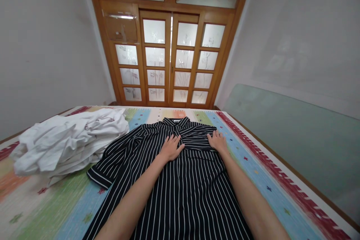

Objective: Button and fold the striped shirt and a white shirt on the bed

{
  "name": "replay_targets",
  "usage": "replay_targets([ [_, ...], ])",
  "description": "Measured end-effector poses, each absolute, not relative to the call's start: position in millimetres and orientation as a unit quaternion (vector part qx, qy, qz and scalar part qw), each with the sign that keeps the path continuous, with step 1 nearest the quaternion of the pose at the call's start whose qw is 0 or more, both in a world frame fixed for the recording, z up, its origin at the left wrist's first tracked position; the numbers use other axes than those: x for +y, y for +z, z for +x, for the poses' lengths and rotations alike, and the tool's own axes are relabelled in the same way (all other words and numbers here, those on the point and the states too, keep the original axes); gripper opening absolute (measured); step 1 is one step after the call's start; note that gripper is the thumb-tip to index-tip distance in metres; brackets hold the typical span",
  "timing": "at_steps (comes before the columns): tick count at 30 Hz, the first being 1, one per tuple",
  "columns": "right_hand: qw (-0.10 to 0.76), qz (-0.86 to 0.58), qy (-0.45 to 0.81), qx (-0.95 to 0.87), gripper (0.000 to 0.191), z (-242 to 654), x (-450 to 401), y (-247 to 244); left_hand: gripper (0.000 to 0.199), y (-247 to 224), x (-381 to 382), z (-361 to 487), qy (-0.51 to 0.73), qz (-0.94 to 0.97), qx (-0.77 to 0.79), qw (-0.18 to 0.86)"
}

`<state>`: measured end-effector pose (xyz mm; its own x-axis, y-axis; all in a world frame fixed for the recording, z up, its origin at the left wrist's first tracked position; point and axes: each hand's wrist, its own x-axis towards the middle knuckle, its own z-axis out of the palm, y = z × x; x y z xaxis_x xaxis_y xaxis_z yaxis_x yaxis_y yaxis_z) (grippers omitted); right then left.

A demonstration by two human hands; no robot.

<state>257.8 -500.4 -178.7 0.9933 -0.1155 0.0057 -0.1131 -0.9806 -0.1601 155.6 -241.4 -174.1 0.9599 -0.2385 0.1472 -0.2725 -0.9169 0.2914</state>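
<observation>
A black shirt (pixel 194 180) with thin white stripes lies front up on the colourful cloth, its collar (pixel 176 121) at the far end. One sleeve (pixel 107 165) spreads out to the left, while the right sleeve (pixel 197 138) is folded inward across the chest. My left hand (pixel 171 147) rests flat on the middle of the chest, near the end of the folded sleeve, fingers spread. At the fold by the right shoulder lies my right hand (pixel 217 141), its fingers stretched out over the shirt's edge.
A heap of white clothes (pixel 70 138) sits to the left of the shirt. The striped, star-patterned cloth (pixel 70 202) covers the surface below. A pale green panel (pixel 292 138) stands along the right side, and wooden glazed doors (pixel 170 56) are at the back.
</observation>
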Motion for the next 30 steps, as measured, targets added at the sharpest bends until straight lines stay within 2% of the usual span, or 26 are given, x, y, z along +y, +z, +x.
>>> replay_targets([
  [4,0.068,-0.993,-0.067,0.07,0.067,264,-501,-178,0.065,-177,-241,149,0.077,0.979,-0.12,0.149],
  [7,0.04,-0.992,-0.12,-0.02,0.058,269,-501,-179,0.064,-176,-241,145,0.098,0.978,-0.114,0.148],
  [10,0.033,-0.994,-0.064,-0.081,0.057,273,-502,-178,0.062,-175,-242,142,0.125,0.973,-0.125,0.148],
  [14,0.043,-0.999,0.0,-0.013,0.064,279,-504,-176,0.06,-174,-242,142,0.115,0.973,-0.139,0.141],
  [22,0.015,-0.997,-0.03,0.07,0.067,278,-490,-166,0.066,-177,-243,147,0.078,0.98,-0.118,0.14],
  [26,0.013,-0.999,-0.037,-0.025,0.063,256,-460,-163,0.067,-176,-243,149,0.077,0.979,-0.104,0.155],
  [30,0.045,-0.993,-0.004,-0.106,0.068,226,-437,-168,0.065,-175,-241,151,0.105,0.977,-0.064,0.173],
])
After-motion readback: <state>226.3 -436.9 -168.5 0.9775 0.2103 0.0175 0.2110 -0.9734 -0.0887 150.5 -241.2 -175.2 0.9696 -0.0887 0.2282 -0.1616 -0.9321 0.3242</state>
